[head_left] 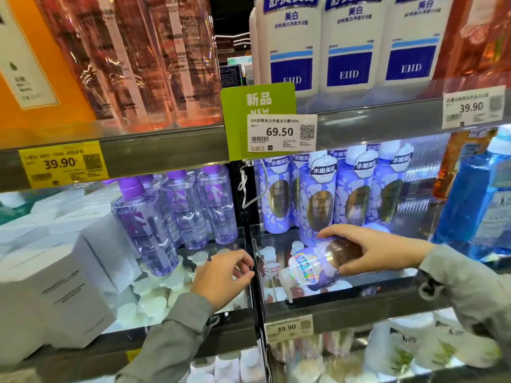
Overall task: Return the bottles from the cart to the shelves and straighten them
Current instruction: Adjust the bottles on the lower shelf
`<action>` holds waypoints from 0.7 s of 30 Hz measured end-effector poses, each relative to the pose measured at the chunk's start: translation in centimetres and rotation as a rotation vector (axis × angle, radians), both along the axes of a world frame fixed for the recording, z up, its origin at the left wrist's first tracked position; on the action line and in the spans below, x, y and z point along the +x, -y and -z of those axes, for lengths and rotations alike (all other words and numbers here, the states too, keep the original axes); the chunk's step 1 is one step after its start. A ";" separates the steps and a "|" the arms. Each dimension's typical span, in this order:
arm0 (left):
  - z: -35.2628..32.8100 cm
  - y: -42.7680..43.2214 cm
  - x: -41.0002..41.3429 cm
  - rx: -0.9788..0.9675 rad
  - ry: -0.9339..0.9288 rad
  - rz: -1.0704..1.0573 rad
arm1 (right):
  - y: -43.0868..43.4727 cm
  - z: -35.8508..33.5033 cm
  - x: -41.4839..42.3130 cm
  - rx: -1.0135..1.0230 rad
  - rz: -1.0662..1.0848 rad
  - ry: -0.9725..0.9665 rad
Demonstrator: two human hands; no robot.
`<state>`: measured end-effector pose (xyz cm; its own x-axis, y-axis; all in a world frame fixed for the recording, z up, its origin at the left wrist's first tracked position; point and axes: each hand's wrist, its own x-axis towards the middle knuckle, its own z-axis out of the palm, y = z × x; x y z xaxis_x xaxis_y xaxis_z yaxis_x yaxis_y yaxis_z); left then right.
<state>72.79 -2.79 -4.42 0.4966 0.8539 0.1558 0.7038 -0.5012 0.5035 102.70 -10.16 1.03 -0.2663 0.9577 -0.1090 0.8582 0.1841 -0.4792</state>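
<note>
Gripping a tilted floral bottle (318, 268), the right hand (367, 251) hovers over the shelf (359, 308).

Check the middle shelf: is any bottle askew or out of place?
Yes. One floral purple bottle is tipped nearly on its side, held by the right hand in front of the upright row of matching bottles. The left hand holds nothing.

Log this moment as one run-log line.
right hand: holds floral purple bottle tilted, at middle shelf front | left hand: empty, by shelf divider | row of matching bottles upright behind
</note>
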 end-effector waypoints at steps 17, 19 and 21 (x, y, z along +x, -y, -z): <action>-0.3 1.2 -4.0 -0.038 0.023 -0.106 | -1.8 1.1 -3.6 0.206 -0.023 0.454; -0.5 1.1 -4.2 -0.035 0.028 -0.106 | -1.8 1.1 -4.1 0.228 0.005 0.337; -0.8 1.0 -4.2 -0.025 0.017 -0.102 | -1.9 0.7 -4.6 0.221 0.054 0.119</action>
<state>68.56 -3.79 -3.65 0.4047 0.9034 0.1416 0.7417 -0.4149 0.5271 98.14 -8.23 0.36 -0.2120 0.9742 0.0770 0.9176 0.2256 -0.3274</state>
